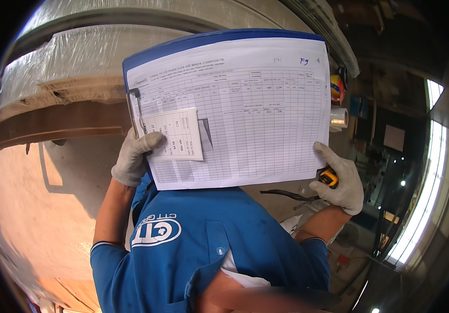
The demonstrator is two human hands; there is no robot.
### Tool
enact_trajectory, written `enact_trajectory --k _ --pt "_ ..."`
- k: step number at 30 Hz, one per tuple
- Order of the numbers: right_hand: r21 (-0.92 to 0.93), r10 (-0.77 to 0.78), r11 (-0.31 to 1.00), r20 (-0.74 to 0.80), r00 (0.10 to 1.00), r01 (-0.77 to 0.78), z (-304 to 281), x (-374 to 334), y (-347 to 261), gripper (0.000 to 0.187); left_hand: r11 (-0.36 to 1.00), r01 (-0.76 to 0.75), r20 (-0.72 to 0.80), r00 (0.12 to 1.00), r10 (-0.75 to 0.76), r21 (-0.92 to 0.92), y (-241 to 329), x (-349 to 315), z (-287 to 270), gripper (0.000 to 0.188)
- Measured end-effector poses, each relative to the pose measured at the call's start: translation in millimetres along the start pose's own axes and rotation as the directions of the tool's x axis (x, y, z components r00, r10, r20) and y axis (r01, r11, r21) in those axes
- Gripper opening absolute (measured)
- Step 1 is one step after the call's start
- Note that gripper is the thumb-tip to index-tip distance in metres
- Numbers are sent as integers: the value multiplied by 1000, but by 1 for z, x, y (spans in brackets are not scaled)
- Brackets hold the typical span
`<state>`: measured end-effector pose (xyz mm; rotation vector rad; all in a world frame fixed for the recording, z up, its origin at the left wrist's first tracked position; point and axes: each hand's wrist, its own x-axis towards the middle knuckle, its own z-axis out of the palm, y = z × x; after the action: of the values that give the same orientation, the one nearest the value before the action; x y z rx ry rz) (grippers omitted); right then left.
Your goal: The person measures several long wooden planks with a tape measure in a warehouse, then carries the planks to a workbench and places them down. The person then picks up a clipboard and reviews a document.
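A blue clipboard is held up in front of my chest, with a large printed table sheet lying over it. My left hand, in a pale work glove, grips its left edge. The thumb presses near a small stack of printed labels, which lies on the sheet beside the metal clip. My right hand, gloved too, closes around a yellow and black tape measure. Its fingertips touch the sheet's lower right edge. A black strap trails left from this hand.
Plastic-wrapped stacked panels stand beyond and to the left, with a brown edge along them. Behind the clipboard's right side show a roll of clear film and a red and yellow item. A bright strip runs along the far right.
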<state>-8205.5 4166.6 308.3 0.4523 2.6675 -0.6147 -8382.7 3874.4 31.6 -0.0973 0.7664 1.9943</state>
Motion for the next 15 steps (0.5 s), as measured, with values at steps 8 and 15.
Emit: enact_trajectory --k 8,15 --pt "57 64 996 102 993 -70 -6 22 19 81 998 -12 -42 999 15 56 0 -2 13 71" --pt "277 73 956 104 992 -100 18 52 77 84 998 1 -142 990 8 64 -14 -1 38 62"
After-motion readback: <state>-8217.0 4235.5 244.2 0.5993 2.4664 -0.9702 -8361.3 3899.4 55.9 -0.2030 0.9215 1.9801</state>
